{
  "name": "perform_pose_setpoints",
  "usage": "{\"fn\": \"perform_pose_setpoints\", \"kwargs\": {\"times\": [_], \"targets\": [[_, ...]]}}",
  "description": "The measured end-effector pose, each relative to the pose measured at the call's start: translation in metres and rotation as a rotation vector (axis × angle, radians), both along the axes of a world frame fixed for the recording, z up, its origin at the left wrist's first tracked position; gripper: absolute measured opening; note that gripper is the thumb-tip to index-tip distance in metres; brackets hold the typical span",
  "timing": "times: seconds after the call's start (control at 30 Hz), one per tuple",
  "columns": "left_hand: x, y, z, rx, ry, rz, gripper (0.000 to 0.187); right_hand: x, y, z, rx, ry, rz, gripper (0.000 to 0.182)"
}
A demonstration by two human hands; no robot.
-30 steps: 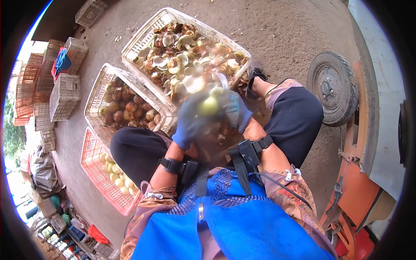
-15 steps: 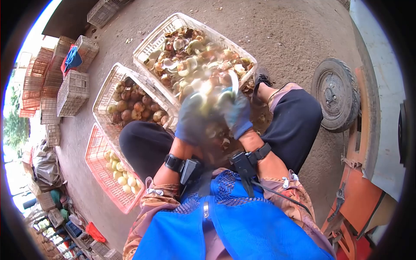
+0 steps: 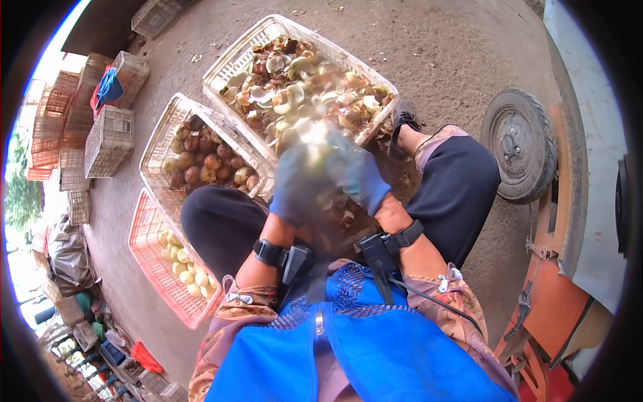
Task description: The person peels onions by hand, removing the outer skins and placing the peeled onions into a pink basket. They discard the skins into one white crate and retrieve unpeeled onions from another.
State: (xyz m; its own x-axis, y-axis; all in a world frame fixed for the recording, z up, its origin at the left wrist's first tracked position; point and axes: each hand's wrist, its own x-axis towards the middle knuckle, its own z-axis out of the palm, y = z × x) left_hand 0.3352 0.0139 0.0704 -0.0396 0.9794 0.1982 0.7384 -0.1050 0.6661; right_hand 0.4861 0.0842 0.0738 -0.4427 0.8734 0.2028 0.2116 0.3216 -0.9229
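Both my hands wear blue gloves and meet over the near edge of a white crate of peels (image 3: 301,28). A blurred patch in the picture smears them. My left hand (image 3: 291,187) is closed around a pale greenish round fruit (image 3: 317,159), only partly visible. My right hand (image 3: 364,175) presses close against its other side with fingers curled; whatever it holds is hidden. Curved rinds (image 3: 284,97), pale inside and brown outside, heap up in the crate just beyond my hands.
At my left knee stands a white crate (image 3: 153,144) of brown-red round fruits (image 3: 207,161). Beside it, a pink crate (image 3: 151,251) holds pale peeled fruits (image 3: 191,271). Stacked crates (image 3: 110,142) line the left side. A wheel (image 3: 516,144) and orange frame (image 3: 556,315) stand at right.
The pale curved strip of rind that stood up at my right hand no longer shows. My right hand has turned slightly inward against the fruit. My left hand stays nearly in place.
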Motion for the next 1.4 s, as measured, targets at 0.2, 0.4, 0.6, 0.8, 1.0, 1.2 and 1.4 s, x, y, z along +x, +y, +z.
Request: {"fn": "perform_pose_setpoints", "kwargs": {"times": [0.2, 0.4, 0.6, 0.8, 1.0, 1.2, 1.4], "targets": [[0.001, 0.006, -0.007, 0.273, -0.013, 0.141, 0.033, -0.002, -0.011, 0.006, 0.122, -0.069, 0.017, 0.029], [-0.005, 0.004, -0.013, -0.075, -0.184, 0.111, 0.025, 0.003, -0.007, -0.009, -0.335, 0.039, 0.169, 0.018], [0.010, 0.008, -0.017, 0.010, -0.248, 0.225, 0.017, -0.003, -0.009, -0.018, -0.565, 0.187, 0.178, 0.013], [0.009, 0.010, -0.026, 0.006, -0.304, 0.259, 0.015, -0.003, 0.002, -0.031, -0.039, -0.184, -0.074, 0.013], [0.008, 0.009, -0.033, -0.256, -1.154, 0.272, 0.022, 0.001, 0.022, -0.044, 0.166, 0.022, 0.037, 0.019], [0.000, 0.015, -0.018, -0.353, -1.138, 0.154, 0.028, -0.005, 0.004, -0.003, -0.086, -0.124, -0.173, 0.023], [-0.001, 0.013, -0.006, -0.198, -0.629, 0.064, 0.030, 0.001, 0.013, -0.008, 0.055, -0.161, -0.032, 0.026]]}}
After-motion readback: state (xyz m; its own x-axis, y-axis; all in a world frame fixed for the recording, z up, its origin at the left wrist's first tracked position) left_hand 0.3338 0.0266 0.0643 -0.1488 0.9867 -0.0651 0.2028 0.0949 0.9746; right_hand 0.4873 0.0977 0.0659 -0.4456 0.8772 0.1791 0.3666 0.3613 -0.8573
